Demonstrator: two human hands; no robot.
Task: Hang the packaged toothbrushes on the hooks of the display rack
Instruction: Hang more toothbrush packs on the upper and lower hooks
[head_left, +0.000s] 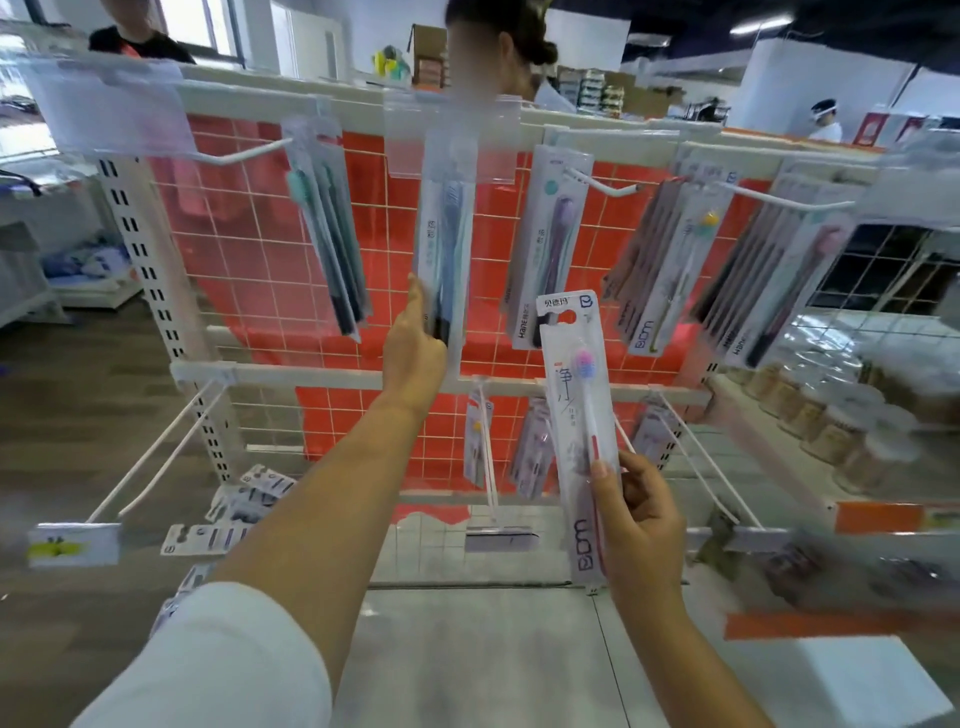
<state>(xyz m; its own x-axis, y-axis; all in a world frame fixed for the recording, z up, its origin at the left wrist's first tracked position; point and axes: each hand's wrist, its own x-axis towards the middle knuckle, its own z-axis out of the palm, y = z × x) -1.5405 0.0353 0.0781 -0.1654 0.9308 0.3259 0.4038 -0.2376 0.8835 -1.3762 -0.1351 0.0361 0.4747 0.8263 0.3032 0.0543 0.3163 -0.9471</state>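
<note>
My right hand (636, 512) grips the lower part of a packaged toothbrush (579, 415) with a pink and blue head, held upright in front of the rack. My left hand (415, 345) reaches up and holds the bottom of a hanging pack with a blue brush (444, 249), which sits on an upper hook under a clear price tag. A white wire display rack (332, 376) with a red back panel carries more packs: a dark-brush pack (330, 228) at upper left, a purple one (548, 244) in the middle, several (654, 270) at right. One upper hook (605, 184) is bare.
Long empty white hooks (156, 452) jut toward me at lower left and lower right, with price tags on their ends. Small packs hang on the lower row (480, 441). Loose packs (244, 499) lie at the rack's base. Jars (836, 415) fill a shelf at right. People stand behind the rack.
</note>
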